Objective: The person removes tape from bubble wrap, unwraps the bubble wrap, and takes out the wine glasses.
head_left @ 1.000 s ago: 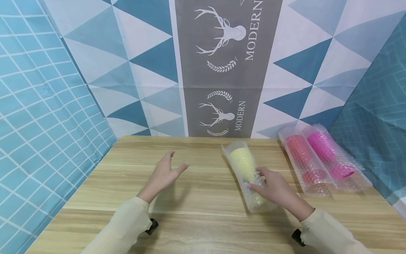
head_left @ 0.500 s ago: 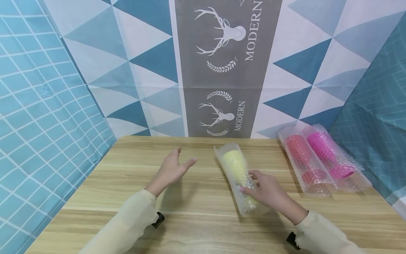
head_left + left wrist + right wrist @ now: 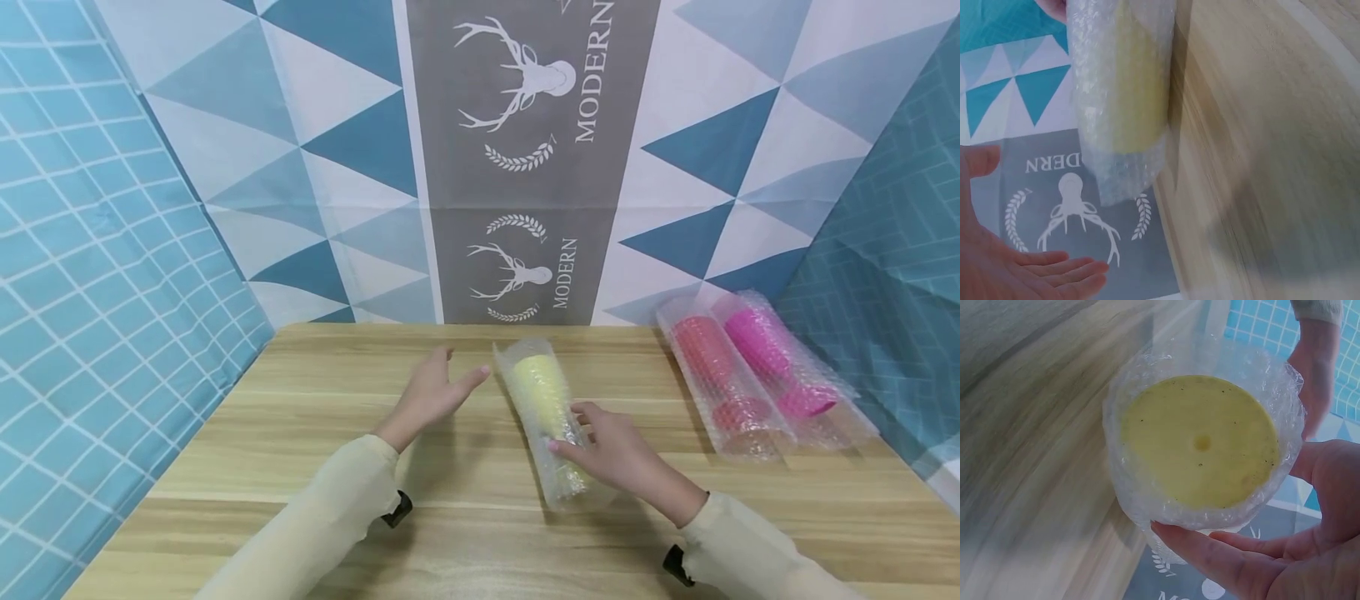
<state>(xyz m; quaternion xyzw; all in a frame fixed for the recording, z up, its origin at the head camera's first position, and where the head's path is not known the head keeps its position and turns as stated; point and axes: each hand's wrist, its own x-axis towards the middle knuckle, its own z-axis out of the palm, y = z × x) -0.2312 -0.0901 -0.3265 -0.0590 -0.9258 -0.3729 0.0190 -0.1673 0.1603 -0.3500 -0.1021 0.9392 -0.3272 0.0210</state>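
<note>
A yellow vase-like item (image 3: 542, 390) in clear bubble wrap lies tilted at the middle of the wooden table. My right hand (image 3: 617, 452) grips its narrower near part, thumb on the left side and fingers on the right. In the right wrist view its round flat yellow base (image 3: 1210, 469) shows through the wrap, above the thumb and fingers. To the left of the wrapped item, my left hand (image 3: 431, 393) is held over the table with its fingers spread and nothing in it. The left wrist view shows that hand (image 3: 1004, 250) apart from the bubble wrap (image 3: 1097, 125).
At the table's right side lie a red wrapped item (image 3: 705, 358) and a pink wrapped item (image 3: 761, 342), side by side in bubble wrap. A patterned cloth (image 3: 360, 208) hangs behind the wooden table (image 3: 315, 367), with blue cloths at both sides.
My right hand has moved the yellow wrapped item to the left. My left hand has moved right, closer to it. The red and pink items have stayed put.
</note>
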